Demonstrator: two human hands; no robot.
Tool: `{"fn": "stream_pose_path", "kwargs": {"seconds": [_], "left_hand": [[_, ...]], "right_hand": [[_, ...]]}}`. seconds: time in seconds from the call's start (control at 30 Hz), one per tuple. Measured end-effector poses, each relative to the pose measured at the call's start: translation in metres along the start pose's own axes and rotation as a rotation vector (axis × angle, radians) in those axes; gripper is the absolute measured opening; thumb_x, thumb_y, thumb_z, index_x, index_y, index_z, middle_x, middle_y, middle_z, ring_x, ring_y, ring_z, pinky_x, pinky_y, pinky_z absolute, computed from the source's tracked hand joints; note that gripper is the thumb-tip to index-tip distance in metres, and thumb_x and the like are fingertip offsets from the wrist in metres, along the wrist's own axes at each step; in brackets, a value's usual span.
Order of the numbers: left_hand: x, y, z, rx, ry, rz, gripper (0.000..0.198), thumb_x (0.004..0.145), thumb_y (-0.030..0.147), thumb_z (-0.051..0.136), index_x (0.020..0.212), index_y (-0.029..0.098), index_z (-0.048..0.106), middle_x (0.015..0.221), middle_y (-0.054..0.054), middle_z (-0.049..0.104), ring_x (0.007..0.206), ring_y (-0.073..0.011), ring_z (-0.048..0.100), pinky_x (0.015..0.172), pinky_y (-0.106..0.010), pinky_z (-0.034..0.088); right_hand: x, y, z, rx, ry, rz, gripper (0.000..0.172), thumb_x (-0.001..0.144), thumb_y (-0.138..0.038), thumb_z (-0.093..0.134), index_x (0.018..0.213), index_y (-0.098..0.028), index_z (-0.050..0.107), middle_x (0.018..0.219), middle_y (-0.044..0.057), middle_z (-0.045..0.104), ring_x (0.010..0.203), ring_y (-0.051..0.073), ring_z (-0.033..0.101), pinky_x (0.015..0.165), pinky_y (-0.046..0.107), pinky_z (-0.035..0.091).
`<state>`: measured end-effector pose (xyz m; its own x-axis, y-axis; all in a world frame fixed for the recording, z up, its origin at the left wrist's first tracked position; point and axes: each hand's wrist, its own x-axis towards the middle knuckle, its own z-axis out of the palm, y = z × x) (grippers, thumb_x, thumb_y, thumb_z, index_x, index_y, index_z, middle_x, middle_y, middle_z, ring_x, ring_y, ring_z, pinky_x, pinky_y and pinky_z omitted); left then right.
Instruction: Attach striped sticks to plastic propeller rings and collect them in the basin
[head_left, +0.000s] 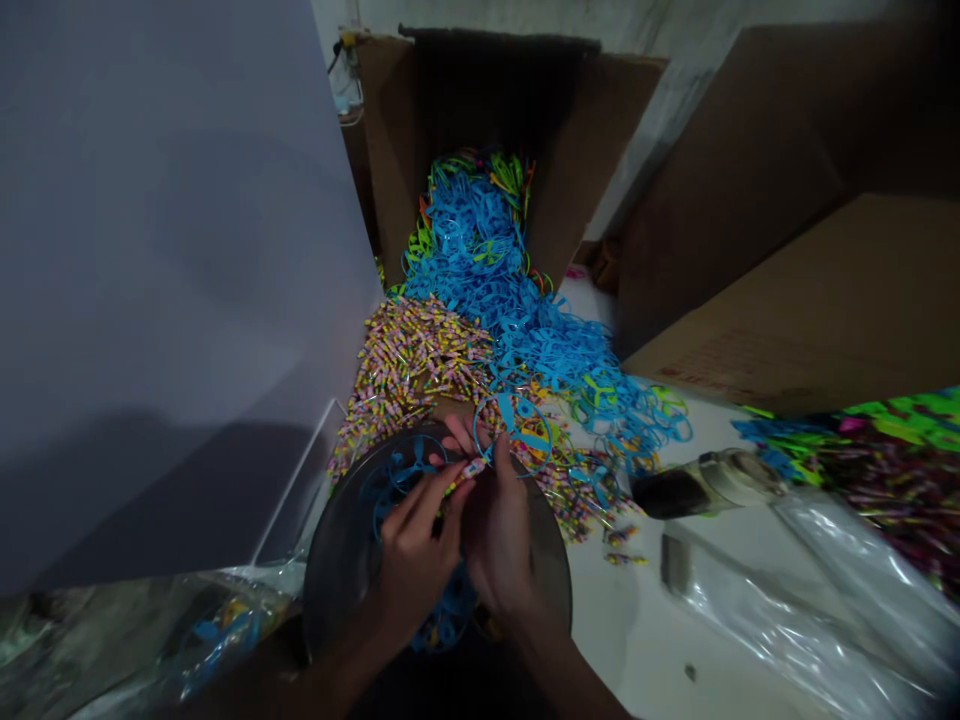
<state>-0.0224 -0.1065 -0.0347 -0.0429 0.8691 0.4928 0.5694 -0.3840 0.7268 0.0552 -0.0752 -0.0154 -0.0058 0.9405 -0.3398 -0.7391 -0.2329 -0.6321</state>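
My left hand [420, 535] is closed, its fingertips pinching a small multicoloured striped stick [471, 468]. My right hand [504, 530] grips a blue ringed propeller [517, 425] between thumb and fingers. The stick's end meets the propeller near my right thumb; I cannot tell whether they are joined. Both hands are over a dark round tub [322, 540], in which several blue propellers lie, partly hidden by my wrists. Just beyond the tub spreads a heap of the same striped sticks [420, 350].
Blue and some green propellers [480, 240] spill from an open cardboard box [615, 110]. A large pale panel [172, 280] borders the left. At right are a brown carton [825, 300], a roll-like cylinder [712, 482], clear plastic bags [795, 610] and a colourful pile [892, 470].
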Motion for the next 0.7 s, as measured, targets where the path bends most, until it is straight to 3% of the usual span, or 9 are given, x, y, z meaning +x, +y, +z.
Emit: {"fn": "stream_pose_path", "kwargs": {"seconds": [0.13, 0.27, 0.5, 0.6, 0.7], "left_hand": [[-0.003, -0.002, 0.002, 0.078, 0.041, 0.074, 0.026, 0.096, 0.018, 0.055, 0.113, 0.02, 0.074, 0.108, -0.005, 0.078, 0.1, -0.0211, 0.074, 0.094, -0.031, 0.058], [-0.002, -0.003, 0.004, 0.096, 0.033, 0.053, 0.026, 0.096, 0.02, 0.054, 0.11, 0.021, 0.075, 0.106, -0.006, 0.078, 0.1, -0.0229, 0.074, 0.093, -0.033, 0.061], [-0.005, -0.011, 0.009, 0.039, 0.084, 0.102, 0.027, 0.093, 0.017, 0.059, 0.115, 0.021, 0.073, 0.108, -0.007, 0.078, 0.099, -0.0219, 0.075, 0.091, -0.031, 0.061], [-0.007, -0.018, 0.007, 0.052, 0.034, 0.123, 0.028, 0.092, 0.019, 0.062, 0.116, 0.026, 0.073, 0.113, -0.004, 0.076, 0.102, -0.0224, 0.073, 0.096, -0.034, 0.058], [0.0, -0.022, -0.008, -0.041, -0.047, -0.04, 0.026, 0.09, 0.024, 0.064, 0.114, 0.028, 0.074, 0.113, -0.002, 0.076, 0.104, -0.0236, 0.072, 0.101, -0.038, 0.054]], "right_hand": [[0.0, 0.004, 0.0, -0.012, 0.007, -0.042, 0.042, 0.087, -0.061, 0.059, 0.106, -0.028, 0.075, 0.107, 0.004, 0.076, 0.097, 0.026, 0.07, 0.081, 0.037, 0.055], [-0.001, 0.003, 0.0, -0.023, 0.001, -0.052, 0.037, 0.087, -0.057, 0.06, 0.107, -0.03, 0.075, 0.112, 0.002, 0.075, 0.1, 0.025, 0.07, 0.081, 0.036, 0.055], [-0.002, 0.001, 0.003, 0.0, -0.013, -0.009, 0.044, 0.085, -0.063, 0.06, 0.106, -0.027, 0.074, 0.108, 0.004, 0.075, 0.099, 0.023, 0.069, 0.082, 0.034, 0.056], [-0.002, 0.0, 0.001, -0.001, -0.033, -0.022, 0.043, 0.085, -0.061, 0.06, 0.106, -0.026, 0.074, 0.11, 0.004, 0.075, 0.103, 0.024, 0.068, 0.083, 0.034, 0.056], [0.006, -0.007, -0.014, -0.116, -0.14, -0.035, 0.038, 0.087, -0.055, 0.061, 0.107, -0.026, 0.075, 0.116, 0.004, 0.073, 0.11, 0.026, 0.066, 0.086, 0.035, 0.055]]}}
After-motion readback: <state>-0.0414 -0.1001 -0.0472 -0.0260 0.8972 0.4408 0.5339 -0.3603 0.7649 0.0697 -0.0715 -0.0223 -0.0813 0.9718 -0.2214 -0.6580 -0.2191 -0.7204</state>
